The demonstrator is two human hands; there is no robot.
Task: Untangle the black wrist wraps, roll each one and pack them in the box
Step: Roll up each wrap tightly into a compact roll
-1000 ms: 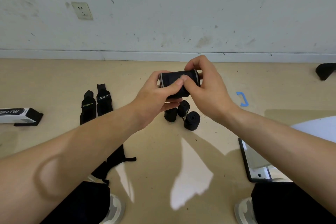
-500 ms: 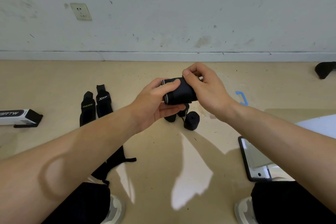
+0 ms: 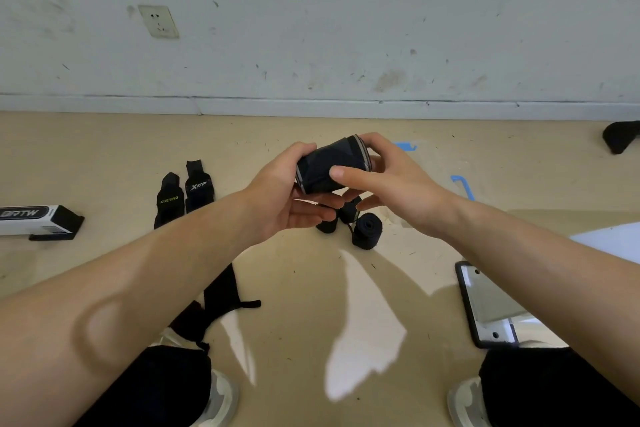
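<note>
The box (image 3: pixel 38 222) runs off the left edge, a dark thing (image 3: pixel 621 137) off the far right. The left hand (image 3: pixel 277 198) and right hand (image 3: pixel 398 184), gripping a roll (image 3: pixel 325 166), half hide the small rolls (image 3: pixel 367 230) beyond.

1. The scene is being viewed through one wide-angle camera worn on the head, which is being aimed forward and down.
2. The floor (image 3: pixel 104 156) is being seen from close above, and the wall (image 3: pixel 346 28) is being framed across the top.
3. The left hand (image 3: pixel 280 198) and right hand (image 3: pixel 394 187), gripping a rolled wrap (image 3: pixel 325 166), are being framed centrally, near the lens.
4. The left shoe (image 3: pixel 221 399) and right shoe (image 3: pixel 462 400) are being caught at the bottom edge.
</note>
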